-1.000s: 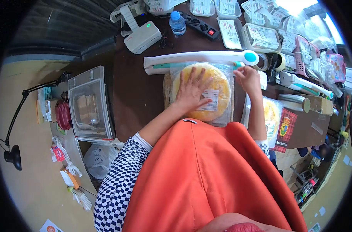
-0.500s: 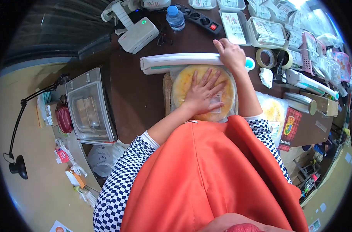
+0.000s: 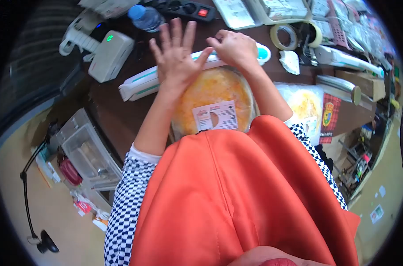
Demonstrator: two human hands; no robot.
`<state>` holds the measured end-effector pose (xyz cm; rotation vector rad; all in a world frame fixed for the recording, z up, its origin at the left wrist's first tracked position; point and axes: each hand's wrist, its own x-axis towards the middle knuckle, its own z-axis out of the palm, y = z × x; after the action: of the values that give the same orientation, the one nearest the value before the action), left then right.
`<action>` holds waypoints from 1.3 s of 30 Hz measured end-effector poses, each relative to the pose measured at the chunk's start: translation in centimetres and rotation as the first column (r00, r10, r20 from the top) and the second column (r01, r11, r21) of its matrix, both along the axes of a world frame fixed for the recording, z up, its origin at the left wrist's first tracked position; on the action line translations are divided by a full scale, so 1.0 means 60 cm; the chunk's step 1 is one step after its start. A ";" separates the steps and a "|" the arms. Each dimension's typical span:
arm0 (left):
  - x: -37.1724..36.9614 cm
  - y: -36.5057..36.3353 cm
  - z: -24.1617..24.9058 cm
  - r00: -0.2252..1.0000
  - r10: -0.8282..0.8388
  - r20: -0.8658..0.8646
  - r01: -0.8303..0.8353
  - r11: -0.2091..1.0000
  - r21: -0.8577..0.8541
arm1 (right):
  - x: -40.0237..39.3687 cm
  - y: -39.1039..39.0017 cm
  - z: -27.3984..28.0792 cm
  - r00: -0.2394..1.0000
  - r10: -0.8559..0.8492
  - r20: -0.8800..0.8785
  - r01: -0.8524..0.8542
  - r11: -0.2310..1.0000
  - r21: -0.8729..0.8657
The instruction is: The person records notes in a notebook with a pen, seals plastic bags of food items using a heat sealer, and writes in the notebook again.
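A round, flat yellow food in clear plastic wrap [image 3: 212,88], pizza-like with a printed label, lies on the table against my orange apron. Along its far edge runs a long white and turquoise bag sealer [image 3: 141,84], slanted up to the right. My right hand [image 3: 238,49] is closed over the sealer near its right end, fingers curled at the far side. With fingers spread wide, my left hand [image 3: 177,57] is over the middle of the sealer; whether its palm touches cannot be made out. The wrap's far edge is hidden by the sealer and hands.
At the far left are a white device with a green light [image 3: 111,55], a water bottle [image 3: 146,18] and a power strip [image 3: 188,8]. Tape rolls [image 3: 284,36], a second sealer [image 3: 350,61] and another wrapped round food [image 3: 304,104] lie right. A clear plastic box [image 3: 84,146] stands left.
My left hand has lifted off the wrapped food and moved forward over the sealer, uncovering the label. My right hand stays on the sealer. The whole view has shifted and turned.
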<state>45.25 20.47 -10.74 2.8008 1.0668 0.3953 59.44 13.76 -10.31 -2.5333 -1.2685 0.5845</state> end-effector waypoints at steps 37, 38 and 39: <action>0.003 0.006 0.005 0.967 -0.007 -0.253 -0.003 0.999 -0.040 | 0.003 -0.002 0.001 0.997 0.007 -0.082 -0.007 1.000 -0.005; 0.003 0.006 0.005 0.969 -0.011 -0.247 -0.002 0.999 -0.050 | 0.003 -0.002 0.002 0.997 0.002 -0.082 -0.003 1.000 -0.003; 0.003 0.005 0.005 0.970 -0.014 -0.242 0.000 0.998 -0.060 | 0.003 -0.003 0.003 0.997 0.005 -0.081 -0.005 1.000 0.006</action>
<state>45.41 20.80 -10.47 2.8522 1.0927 0.0179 59.61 13.60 -10.13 -2.4756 -1.2472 0.6756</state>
